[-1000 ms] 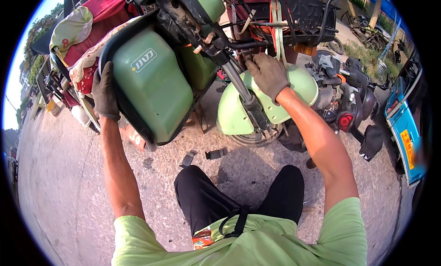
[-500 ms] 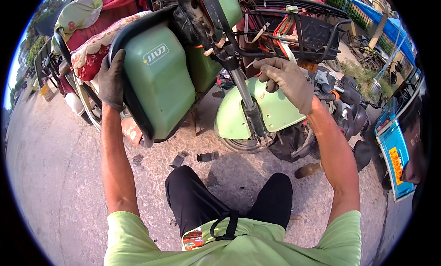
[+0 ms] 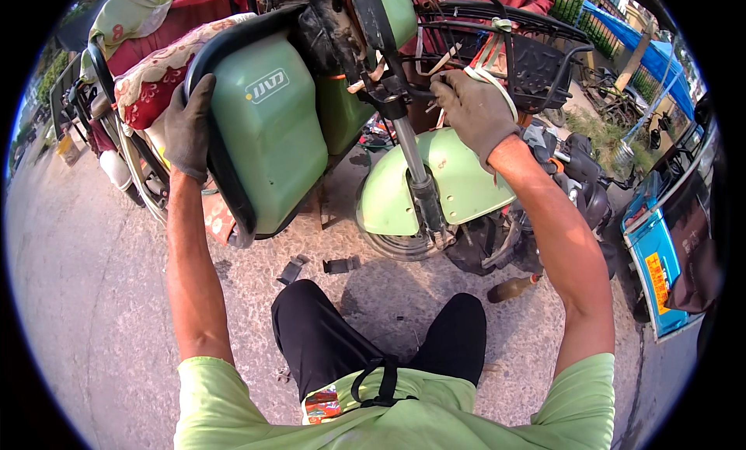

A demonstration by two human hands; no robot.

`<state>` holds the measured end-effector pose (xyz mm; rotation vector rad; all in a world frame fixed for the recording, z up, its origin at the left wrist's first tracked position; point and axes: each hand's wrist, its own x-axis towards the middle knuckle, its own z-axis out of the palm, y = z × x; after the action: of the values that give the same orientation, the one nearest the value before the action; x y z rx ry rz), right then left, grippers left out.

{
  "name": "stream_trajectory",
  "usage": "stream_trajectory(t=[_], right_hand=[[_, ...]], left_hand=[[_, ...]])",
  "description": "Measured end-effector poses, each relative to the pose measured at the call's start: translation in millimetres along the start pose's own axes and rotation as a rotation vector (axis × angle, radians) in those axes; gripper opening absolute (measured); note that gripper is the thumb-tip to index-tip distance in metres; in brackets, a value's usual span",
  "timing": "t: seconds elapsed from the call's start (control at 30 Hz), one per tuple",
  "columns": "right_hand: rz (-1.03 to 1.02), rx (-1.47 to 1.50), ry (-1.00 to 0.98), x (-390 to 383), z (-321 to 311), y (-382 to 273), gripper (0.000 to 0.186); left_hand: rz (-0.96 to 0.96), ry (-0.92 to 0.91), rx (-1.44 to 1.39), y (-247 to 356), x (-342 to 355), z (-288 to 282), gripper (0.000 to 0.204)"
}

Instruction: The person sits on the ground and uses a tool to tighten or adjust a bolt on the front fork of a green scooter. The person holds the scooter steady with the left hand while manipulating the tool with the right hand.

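Note:
A green vehicle panel (image 3: 270, 135) with a thick black rim stands tilted on the left. My gloved left hand (image 3: 189, 130) grips its left edge, thumb over the black rim and the other fingers mostly behind it. Right of it rises a front fork (image 3: 409, 148) with a silver tube, above a light green mudguard (image 3: 386, 197) over a wheel. My gloved right hand (image 3: 472, 108) is beside the fork's upper end, fingers curled together over a dark part there. What those fingers hold is hidden.
A black metal basket (image 3: 536, 69) with straps tied to it stands behind my right hand. Two small black pieces (image 3: 340, 265) and a brown bottle (image 3: 513, 288) lie on the concrete. A patterned cushion (image 3: 167, 77) is at the left, a blue vehicle (image 3: 657, 248) at the right.
My right hand has moved slightly up and turned its back upward, its fingers closing in by the fork top. My left hand keeps its grip on the panel. The view has shifted slightly.

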<state>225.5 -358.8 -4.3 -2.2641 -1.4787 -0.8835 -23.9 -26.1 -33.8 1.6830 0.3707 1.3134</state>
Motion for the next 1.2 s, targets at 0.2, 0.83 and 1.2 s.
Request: stream_trajectory(t=[0.2,0.83,1.2], right_hand=[[-0.141,-0.078,0.126,18,12,-4,0.027],[-0.323,-0.487,-0.121,32,-2,-15,0.030],[0.248,0.196,-0.343,51,-26,-37,0.049]], left_hand=[[-0.002,-0.004,-0.055,-2,0,1,0.058],[-0.015,-0.010,-0.025,4,-4,2,0.048],[0.009,-0.015,-0.007,3,-2,-2,0.047]])
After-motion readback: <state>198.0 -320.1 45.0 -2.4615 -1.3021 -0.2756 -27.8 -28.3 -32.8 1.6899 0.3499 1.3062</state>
